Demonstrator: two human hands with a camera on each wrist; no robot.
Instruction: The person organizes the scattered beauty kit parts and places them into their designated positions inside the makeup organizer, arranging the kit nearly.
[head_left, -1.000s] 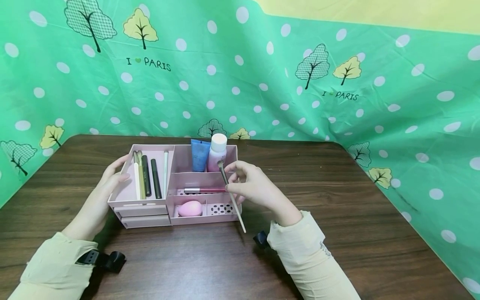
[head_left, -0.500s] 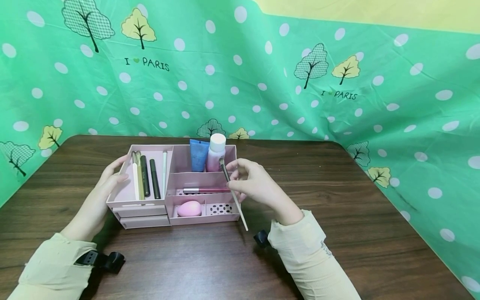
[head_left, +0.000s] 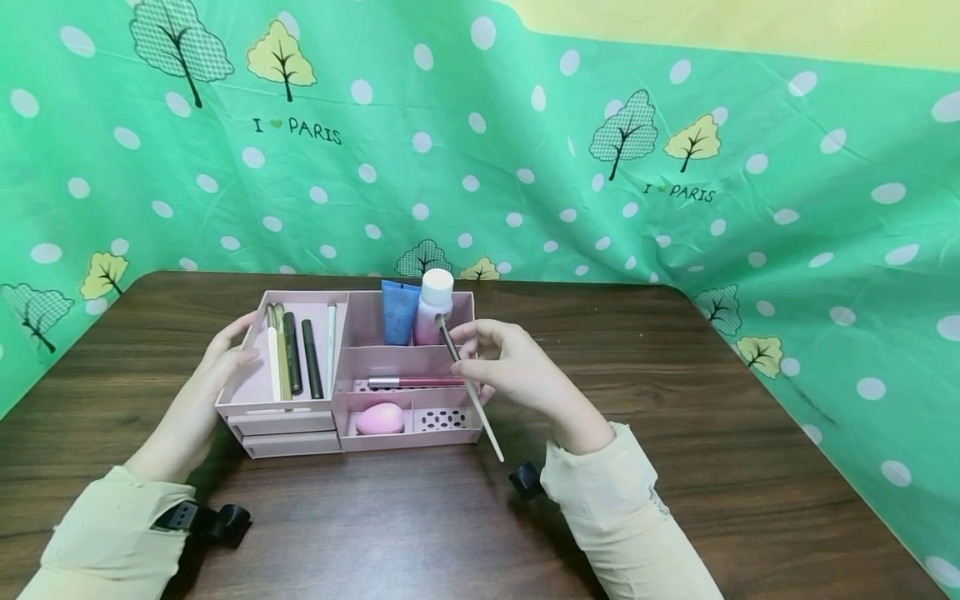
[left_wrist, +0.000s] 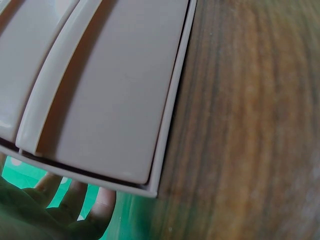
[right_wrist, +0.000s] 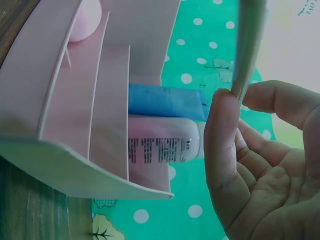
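A makeup brush (head_left: 478, 408) slants in front of the right part of a pink makeup organizer (head_left: 397, 359). My right hand (head_left: 510, 362) pinches its handle between thumb and fingertips. The dark bristle end points up and overlaps the pink bottle (head_left: 429, 327); the pale handle end points down past the organizer's front right corner. In the right wrist view, the blurred brush (right_wrist: 250, 45) rises from the pinch. My left hand (head_left: 198, 396) holds the organizer's left side, thumb over the rim and fingers along the outer wall, partly hidden by it.
Inside the organizer are several pens and brushes (head_left: 311, 358), a blue tube (head_left: 400, 312), a dark pink stick (head_left: 420, 381) and a pink makeup sponge (head_left: 380, 418). Two drawers (head_left: 288, 442) sit at front left. A green curtain (head_left: 525, 200) hangs behind the wooden table (head_left: 637, 375).
The brush's lower end has swung slightly to the right while my right hand keeps its pinch. My left hand and the organizer stay in place.
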